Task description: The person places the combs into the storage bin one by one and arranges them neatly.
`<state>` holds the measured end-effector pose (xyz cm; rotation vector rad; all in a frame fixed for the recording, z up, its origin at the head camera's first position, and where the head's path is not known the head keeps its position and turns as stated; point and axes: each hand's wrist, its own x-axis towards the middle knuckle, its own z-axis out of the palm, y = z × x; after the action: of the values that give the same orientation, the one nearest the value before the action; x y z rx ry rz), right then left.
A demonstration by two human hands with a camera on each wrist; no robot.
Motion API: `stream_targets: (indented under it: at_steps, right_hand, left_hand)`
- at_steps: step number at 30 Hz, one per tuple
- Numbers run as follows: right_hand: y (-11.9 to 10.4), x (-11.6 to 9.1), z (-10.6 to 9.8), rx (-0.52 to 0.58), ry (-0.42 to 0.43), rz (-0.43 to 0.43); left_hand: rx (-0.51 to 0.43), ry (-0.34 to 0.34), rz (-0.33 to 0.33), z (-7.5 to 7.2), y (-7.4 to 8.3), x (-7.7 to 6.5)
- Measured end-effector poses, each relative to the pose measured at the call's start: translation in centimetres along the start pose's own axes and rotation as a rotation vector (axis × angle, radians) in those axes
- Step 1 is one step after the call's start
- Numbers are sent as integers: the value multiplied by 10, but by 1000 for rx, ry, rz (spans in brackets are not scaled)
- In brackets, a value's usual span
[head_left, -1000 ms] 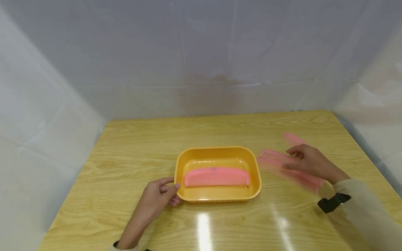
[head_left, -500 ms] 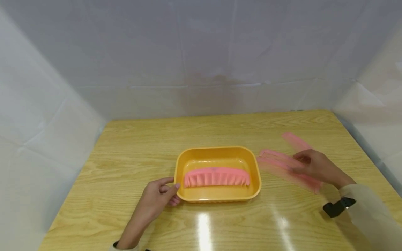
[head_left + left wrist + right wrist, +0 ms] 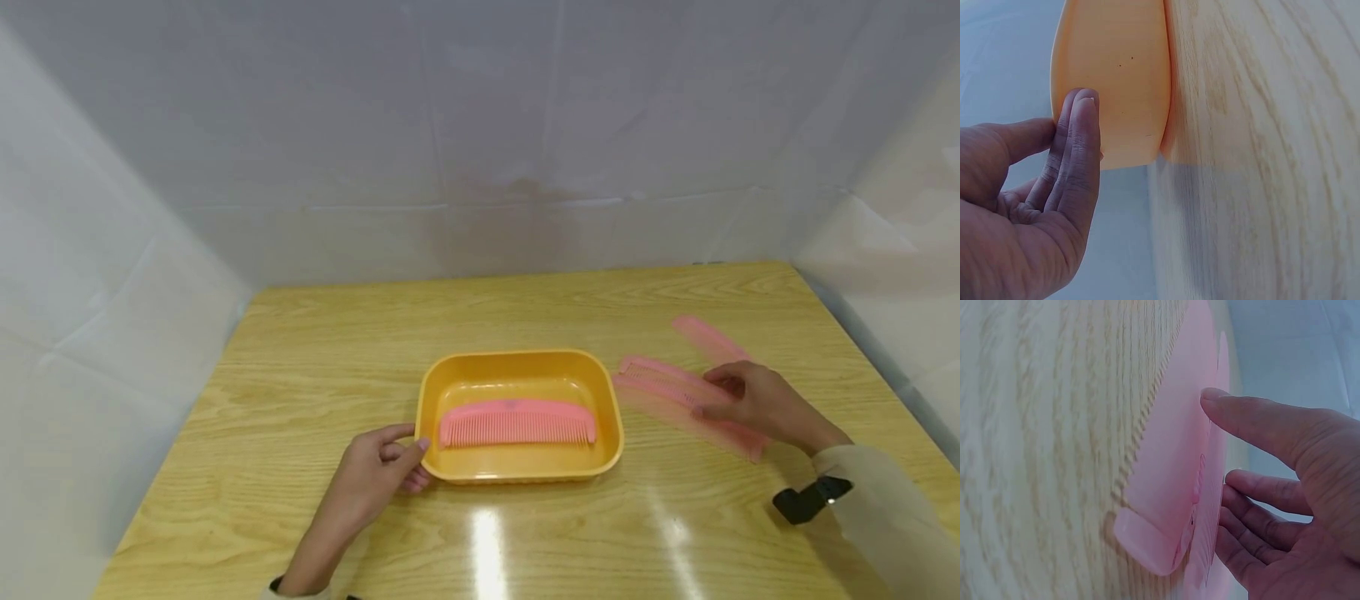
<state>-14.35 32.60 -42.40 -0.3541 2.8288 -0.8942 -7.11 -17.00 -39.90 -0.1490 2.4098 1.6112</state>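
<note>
A pink comb [image 3: 517, 423] lies in the yellow plastic tray [image 3: 525, 479], teeth toward me. My left hand [image 3: 371, 475] pinches the tray's left rim, thumb on top; in the left wrist view its fingers [image 3: 1075, 144] press the outer wall. My right hand [image 3: 768, 408] is over pink combs [image 3: 660, 379] right of the tray, which overlap aslant. In the right wrist view, thumb and fingers are spread apart at the upper comb [image 3: 1210, 531], with a lower comb [image 3: 1166, 450] beside it on the table. Contact is hard to tell. Another pink comb [image 3: 708, 337] lies behind, partly hidden.
The wooden table [image 3: 337, 333] is ringed by pale sheeting [image 3: 480, 150] at the back and both sides. A dark wrist strap [image 3: 810, 500] sits on my right forearm, low above the table.
My right hand has shifted a little right and toward me along the overlapping combs, then stayed almost still. The left hand, the tray and the comb inside have not visibly moved.
</note>
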Motion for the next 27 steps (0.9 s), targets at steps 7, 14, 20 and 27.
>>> stream_targets:
  at_steps: [7, 14, 20, 27]
  right_hand:
    - [2, 0, 1, -6, 9, -4]
    - [2, 0, 1, 4, 18, -17]
    - [-1, -1, 0, 9, 25, -40]
    - [-5, 2, -3, -2, 31, -49]
  left_hand:
    - [-2, -7, 3, 0, 0, 0]
    - [-4, -6, 12, 0, 0, 0]
    - [2, -2, 7, 0, -1, 0]
    - [4, -2, 5, 0, 0, 0]
